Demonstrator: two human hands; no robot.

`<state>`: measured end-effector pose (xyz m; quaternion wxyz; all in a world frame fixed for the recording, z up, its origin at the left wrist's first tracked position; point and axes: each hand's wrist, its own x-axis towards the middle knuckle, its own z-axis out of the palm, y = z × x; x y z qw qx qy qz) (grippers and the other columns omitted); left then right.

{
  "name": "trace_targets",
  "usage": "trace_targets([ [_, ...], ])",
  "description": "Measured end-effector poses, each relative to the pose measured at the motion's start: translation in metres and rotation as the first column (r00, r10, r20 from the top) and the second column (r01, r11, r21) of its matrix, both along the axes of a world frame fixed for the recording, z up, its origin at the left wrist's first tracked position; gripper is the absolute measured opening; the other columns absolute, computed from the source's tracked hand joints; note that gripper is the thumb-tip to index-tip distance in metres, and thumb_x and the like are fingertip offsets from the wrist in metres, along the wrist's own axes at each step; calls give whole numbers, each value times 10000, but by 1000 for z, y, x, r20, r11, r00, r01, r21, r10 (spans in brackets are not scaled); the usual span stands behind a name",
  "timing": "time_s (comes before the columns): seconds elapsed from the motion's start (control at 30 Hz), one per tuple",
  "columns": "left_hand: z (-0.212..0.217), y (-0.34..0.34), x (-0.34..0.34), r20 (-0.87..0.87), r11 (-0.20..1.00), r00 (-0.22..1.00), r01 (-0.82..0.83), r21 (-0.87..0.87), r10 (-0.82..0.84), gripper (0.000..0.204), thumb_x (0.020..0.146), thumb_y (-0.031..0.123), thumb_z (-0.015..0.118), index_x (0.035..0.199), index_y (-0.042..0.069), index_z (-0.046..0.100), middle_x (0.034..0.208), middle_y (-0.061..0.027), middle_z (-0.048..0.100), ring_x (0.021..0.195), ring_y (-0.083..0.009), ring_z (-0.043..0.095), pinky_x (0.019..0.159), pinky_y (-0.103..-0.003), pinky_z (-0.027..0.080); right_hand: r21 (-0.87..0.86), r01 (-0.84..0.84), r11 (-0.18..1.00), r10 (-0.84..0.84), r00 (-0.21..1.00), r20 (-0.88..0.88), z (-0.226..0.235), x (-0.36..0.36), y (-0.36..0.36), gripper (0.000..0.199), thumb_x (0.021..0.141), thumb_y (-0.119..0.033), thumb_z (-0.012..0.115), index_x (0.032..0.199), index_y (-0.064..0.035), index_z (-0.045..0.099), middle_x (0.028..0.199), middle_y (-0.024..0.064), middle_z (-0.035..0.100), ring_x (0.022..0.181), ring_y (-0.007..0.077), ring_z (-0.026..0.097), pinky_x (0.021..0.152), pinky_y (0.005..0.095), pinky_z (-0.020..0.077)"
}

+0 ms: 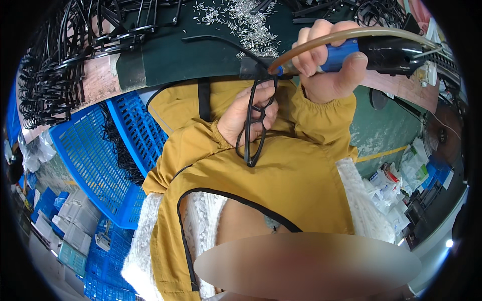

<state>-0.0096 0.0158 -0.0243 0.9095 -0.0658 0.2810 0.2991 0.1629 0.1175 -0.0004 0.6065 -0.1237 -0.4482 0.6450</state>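
Your left hand [235, 120] holds the black glasses frame [248, 128] just off the near edge of the table, below a dark pad [249, 67]. Its fingers curl round the frame rather than spreading, probably to steady it; the thumb's exact grip you can't tell from here. The frame hangs roughly upright, one temple arm [228, 43] stretching left and far across the green mat [186, 57], so the hinge corner sits at the pad, likely for support.

Your right hand [329, 80] wraps the blue-and-black driver [341, 54], fingers closed on the far side, thumb on the near side. You hold it almost level, tip pointing left at that corner, presumably to line up with the hinge. Whether the tip touches is hard to tell. A brown tube [351, 33] arches over your hand.

Small silver pins [251, 30] lie loose beyond the frame, seemingly kept within reach. More black frames [50, 85] crowd the left side, above a blue basket [85, 160].
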Motion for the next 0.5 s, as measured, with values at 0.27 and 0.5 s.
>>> trace_targets([
  [0.27, 6, 3, 3, -70, 999, 997, 15, -32, -17, 272, 1027, 321, 621, 1236, 148, 608, 664, -7, 548, 521, -130, 494, 475, -258, 344, -67, -2, 998, -1, 999, -51, -14, 17, 5, 515, 1010, -608, 548, 1177, -121, 550, 822, 3, 518, 646, 97, 465, 482, 226, 354],
  [0.5, 26, 11, -14, -279, 991, 960, 66, 118, -31, 370, 1028, 276, 598, 1310, 39, 629, 702, -27, 593, 581, -144, 605, 496, -257, 488, 4, 698, 716, -603, 615, 508, 17, 37, 4, 268, 1018, -282, 646, 1107, -46, 553, 805, 67, 597, 691, 130, 587, 631, 256, 473],
])
